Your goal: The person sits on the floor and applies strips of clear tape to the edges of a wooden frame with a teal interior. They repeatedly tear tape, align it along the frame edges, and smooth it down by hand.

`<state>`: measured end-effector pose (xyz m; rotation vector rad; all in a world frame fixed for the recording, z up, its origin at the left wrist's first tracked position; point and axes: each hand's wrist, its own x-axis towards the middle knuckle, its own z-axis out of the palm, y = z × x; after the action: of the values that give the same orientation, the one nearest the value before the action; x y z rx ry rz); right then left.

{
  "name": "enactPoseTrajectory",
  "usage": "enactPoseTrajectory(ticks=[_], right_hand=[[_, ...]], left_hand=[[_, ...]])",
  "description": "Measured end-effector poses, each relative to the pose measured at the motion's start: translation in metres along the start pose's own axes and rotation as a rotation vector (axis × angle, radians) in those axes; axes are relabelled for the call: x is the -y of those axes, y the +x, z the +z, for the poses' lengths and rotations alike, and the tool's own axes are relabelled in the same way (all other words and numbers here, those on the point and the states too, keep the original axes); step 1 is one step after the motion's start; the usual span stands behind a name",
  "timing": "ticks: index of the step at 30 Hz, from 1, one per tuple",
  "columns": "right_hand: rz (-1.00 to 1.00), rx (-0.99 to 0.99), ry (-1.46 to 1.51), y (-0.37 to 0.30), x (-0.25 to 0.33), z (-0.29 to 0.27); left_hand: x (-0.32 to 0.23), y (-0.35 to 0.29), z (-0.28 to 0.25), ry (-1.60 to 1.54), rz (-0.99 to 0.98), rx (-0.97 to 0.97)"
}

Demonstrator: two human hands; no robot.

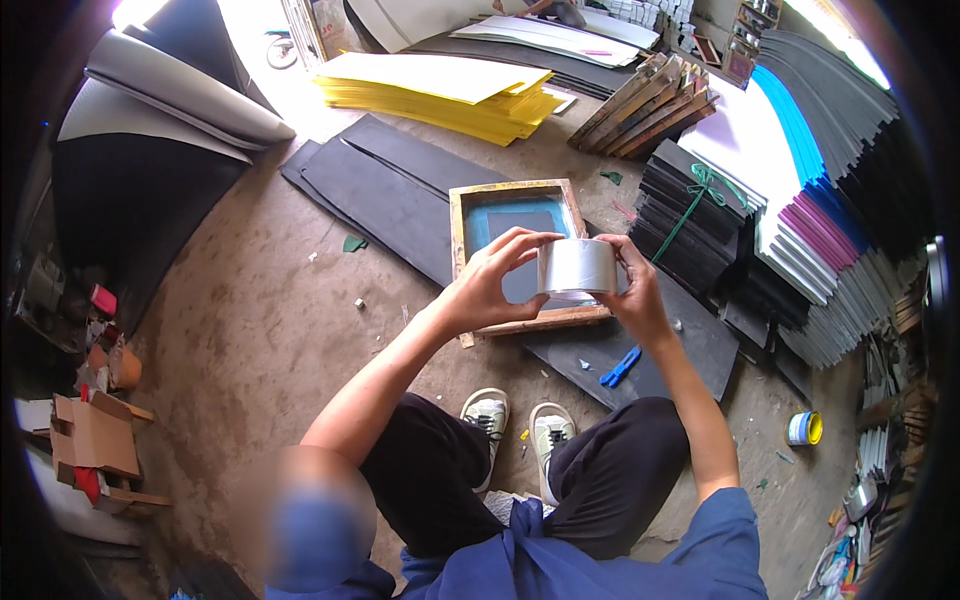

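Note:
Between my two hands is a wide roll of silvery clear tape [577, 268], raised above a wooden-framed printing screen [459, 232]. My left hand [492, 280] has its fingertips and thumb at the roll's left side, with a gap inside the curled fingers. On the opposite side, my right hand [638, 292] pinches the roll between fingers and thumb. The screen has blue-green mesh with a darker rectangle, partly hidden by the tape and my hands. It lies on dark foam sheets [400, 190]. A blue utility knife [620, 367] rests on the sheet below my right hand.
Yellow sheets [430, 95] are stacked ahead. Several wooden frames [645, 105] lean near black bundles tied with green string [690, 205]. Stacked coloured sheets [800, 225] line the right, near a small yellow-and-blue can [804, 429]. A cardboard box [95, 435] is at left. Another person [560, 10] is far back.

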<state>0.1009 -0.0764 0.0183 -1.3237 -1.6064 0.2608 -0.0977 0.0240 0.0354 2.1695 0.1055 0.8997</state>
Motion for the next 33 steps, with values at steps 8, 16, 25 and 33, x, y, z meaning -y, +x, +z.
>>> enactPoseTrajectory(ticks=[8,16,25,33], right_hand=[[-0.002,-0.047,-0.076,-0.01,-0.004,-0.003],[0.059,0.077,0.169,-0.011,0.007,-0.007],[0.141,0.163,0.358,-0.015,-0.012,-0.009],[-0.097,0.12,-0.154,-0.012,0.018,-0.008]], left_hand=[[0.007,0.001,0.008,-0.173,-0.182,-0.014],[0.027,-0.004,0.008,-0.622,-0.471,0.102],[0.042,-0.02,0.008,-1.033,-0.564,0.105],[0.009,-0.003,0.02,-0.337,-0.539,0.238]])
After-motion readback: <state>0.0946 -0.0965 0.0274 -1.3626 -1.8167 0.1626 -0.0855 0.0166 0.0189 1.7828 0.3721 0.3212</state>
